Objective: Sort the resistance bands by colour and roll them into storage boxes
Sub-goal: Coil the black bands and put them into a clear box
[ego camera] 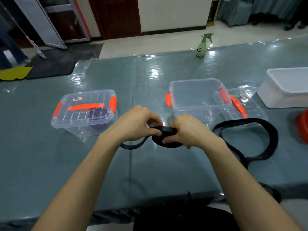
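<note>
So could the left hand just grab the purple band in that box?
Probably not yet. The purple band sits inside the closed box, whose lid is on, and the left hand is busy pinching the black band.

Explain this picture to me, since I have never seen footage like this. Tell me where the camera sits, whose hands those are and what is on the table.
There is no machine here. One camera, worn on a person's head, looks forward and down, so the two bare arms are the wearer's own.

The left hand and right hand together grip a black resistance band, partly wound into a flat roll, over the glossy covered table.

On the left stands a closed clear box with a purple roll inside. On the right is an open clear box, its lid beside it. A loose black loop lies near a white tub. A green spray bottle stands near the far edge.
</note>
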Available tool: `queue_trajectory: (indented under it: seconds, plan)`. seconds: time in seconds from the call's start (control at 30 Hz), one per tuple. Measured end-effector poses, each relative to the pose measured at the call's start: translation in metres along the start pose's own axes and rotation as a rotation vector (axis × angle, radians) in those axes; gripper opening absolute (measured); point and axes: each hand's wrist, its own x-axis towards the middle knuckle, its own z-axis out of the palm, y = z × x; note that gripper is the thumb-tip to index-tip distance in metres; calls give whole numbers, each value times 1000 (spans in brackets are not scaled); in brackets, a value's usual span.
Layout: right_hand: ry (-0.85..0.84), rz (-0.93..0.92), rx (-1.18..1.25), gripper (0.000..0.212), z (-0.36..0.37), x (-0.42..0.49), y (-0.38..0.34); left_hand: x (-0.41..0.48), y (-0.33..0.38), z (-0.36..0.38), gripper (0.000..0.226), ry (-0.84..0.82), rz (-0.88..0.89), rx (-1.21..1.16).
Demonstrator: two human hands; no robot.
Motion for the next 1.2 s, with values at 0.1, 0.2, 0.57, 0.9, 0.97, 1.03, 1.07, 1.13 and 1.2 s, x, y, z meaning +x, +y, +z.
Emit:
queue_trajectory:
  seconds: [0.1,0.2,0.57,0.9,0.97,1.03,1.07,1.13,1.2]
  plan:
    - [4,4,60,34,-1,-3,7,5,0,2,16,-13,2,-42]
    - [4,-3,130,32,-4,-4,16,9,2,6,20,-20,-9,-101]
    - [-73,-42,193,40,-26,-3,55,46,24,27,22,0,-150,157]
    - [-58,-224,23,40,-24,-22,116,98,97,61,25,-177,-137,521]
    - [-73,-200,70,43,-25,-28,130,103,108,69,24,-189,-128,543]
    - [-89,-194,116,43,-24,-34,139,105,118,76,23,-179,-116,564]
    - [-93,-200,147,41,-23,-36,143,106,121,79,24,-168,-112,565]
    - [-95,-198,239,36,-25,-41,152,106,126,80,26,-142,-124,502]
    - [-86,-175,378,28,-30,-43,160,103,125,72,29,-120,-160,333]
